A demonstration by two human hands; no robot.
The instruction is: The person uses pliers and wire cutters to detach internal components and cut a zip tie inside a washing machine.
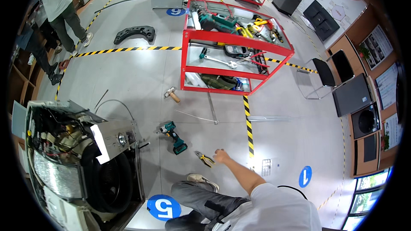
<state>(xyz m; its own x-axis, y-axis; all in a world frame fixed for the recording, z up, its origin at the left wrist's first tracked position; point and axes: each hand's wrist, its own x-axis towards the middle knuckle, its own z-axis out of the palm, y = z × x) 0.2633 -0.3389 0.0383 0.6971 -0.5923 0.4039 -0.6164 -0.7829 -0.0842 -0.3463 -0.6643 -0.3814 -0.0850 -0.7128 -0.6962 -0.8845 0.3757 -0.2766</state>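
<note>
My right hand (pixel 220 156) is over the grey floor, just right of the yellow-handled pliers (pixel 205 159), and a small gap shows between them. Its fingers look curled in; anything inside them is too small to make out. My left hand is out of view. Left of the pliers lies a green and black cordless drill (pixel 173 137). At the left stands an opened front-loading washing machine (pixel 60 175), its wiring and drum exposed. The white control panel (pixel 115 139) with a round knob hangs tilted above the dark door opening.
A red three-tier tool cart (pixel 239 40) stands ahead, loaded with tools. On the floor are a hammer (pixel 172 94), a thin metal rod (pixel 212 109) and a dark curved block (pixel 135 35). Two people stand at the far left. Chairs (pixel 323 72) line the right.
</note>
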